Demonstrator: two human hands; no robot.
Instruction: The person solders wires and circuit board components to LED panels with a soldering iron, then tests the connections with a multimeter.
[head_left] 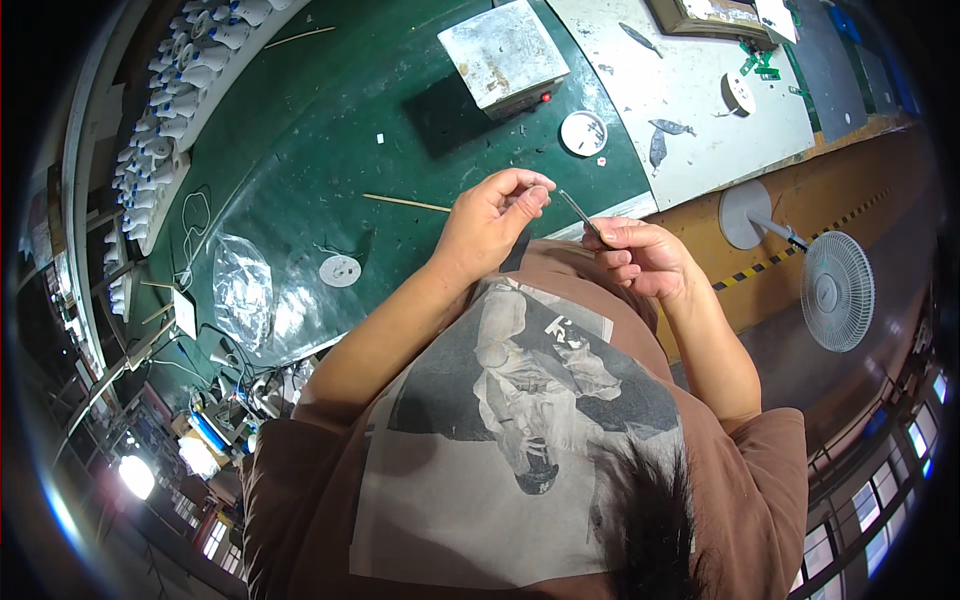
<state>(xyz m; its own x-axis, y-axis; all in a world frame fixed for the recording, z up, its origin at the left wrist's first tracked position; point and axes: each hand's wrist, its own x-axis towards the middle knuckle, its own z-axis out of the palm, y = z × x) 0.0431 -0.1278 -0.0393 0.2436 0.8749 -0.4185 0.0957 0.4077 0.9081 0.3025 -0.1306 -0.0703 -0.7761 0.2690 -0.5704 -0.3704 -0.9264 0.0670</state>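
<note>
My right hand (pixel 645 258) is closed around a slim metal tool that looks like tweezers (pixel 575 208), its tip angled up and left toward my other hand. My left hand (pixel 492 222) is raised just left of that tip, thumb and index finger pinched together. Whatever sits between those fingertips is too small to make out. Both hands are above the near edge of the green tabletop (pixel 330 130), close to my body. Beyond them lies a round white dish (pixel 583 133) with dark bits in it. A thin wooden stick (pixel 405 202) rests left of my left hand.
A metal box (pixel 503 55) with a red switch stands at the back. Rows of white bulb-like parts (pixel 180 100) line the left side. A clear plastic bag (pixel 242 290) and a white disc (pixel 340 270) lie at left. A fan (pixel 838 290) stands at right.
</note>
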